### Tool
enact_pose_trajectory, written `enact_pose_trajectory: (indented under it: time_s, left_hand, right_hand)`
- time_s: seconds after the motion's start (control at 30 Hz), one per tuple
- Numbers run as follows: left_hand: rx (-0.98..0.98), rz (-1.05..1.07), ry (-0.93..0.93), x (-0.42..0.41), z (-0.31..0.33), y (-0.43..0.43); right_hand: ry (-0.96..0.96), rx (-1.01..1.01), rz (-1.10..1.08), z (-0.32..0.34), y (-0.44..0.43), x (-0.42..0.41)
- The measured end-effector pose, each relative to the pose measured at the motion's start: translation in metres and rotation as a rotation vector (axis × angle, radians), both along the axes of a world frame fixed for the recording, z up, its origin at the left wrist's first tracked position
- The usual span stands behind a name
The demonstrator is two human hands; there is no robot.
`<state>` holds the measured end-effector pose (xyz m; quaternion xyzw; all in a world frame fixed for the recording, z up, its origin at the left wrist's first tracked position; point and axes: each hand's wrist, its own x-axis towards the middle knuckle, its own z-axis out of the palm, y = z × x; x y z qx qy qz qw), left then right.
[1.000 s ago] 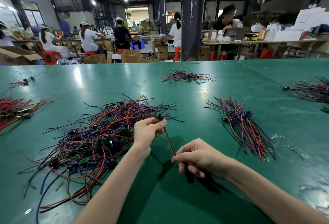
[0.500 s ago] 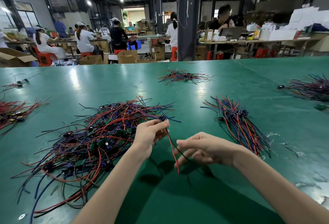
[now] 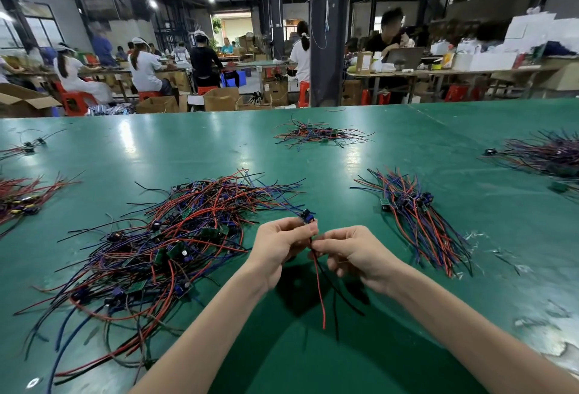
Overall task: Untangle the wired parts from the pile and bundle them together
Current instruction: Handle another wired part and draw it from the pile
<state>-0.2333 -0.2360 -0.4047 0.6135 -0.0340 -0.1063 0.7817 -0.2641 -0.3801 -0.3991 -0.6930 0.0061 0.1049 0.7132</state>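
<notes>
Left grip (image 3: 282, 241) pinches the part (image 3: 308, 216) at its blue body; right grip (image 3: 351, 251) pinches its wires (image 3: 319, 284) just below, over the near surface (image 3: 344, 193), right of the pile (image 3: 175, 237). I judge it light, wires limp: hold the stiff body.

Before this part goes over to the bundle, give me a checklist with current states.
1. Left grip holds part: ok.
2. Right grip pinches red wire just under part: ok.
3. Red wire and black wire hang free of pile: ok.
4. Part's blue wire out of pile: cannot tell.
5. Bundle lies on table to the right, wires roughly parallel: ok.
</notes>
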Motion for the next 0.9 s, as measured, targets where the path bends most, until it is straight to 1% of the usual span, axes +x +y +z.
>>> enact_pose_trajectory:
  time_s: [0.23,0.43,0.6,0.77,0.9]
  left_hand:
    - [0.021,0.043,-0.041,0.002,-0.003,0.000]
    - [-0.040,0.214,-0.099,0.012,0.000,0.009]
    - [-0.051,0.347,-0.162,0.022,0.003,0.024]
    - [-0.032,0.364,-0.193,0.024,0.001,0.025]
    - [-0.023,0.383,-0.191,0.026,0.001,0.026]
  right_hand:
    - [0.033,-0.017,0.032,0.002,0.002,-0.003]
    - [0.087,-0.049,0.136,0.006,0.005,-0.011]
    - [0.077,-0.111,0.221,0.005,0.010,-0.015]
    - [0.057,-0.174,0.253,0.006,0.011,-0.017]
    - [0.080,-0.157,0.271,0.006,0.013,-0.019]
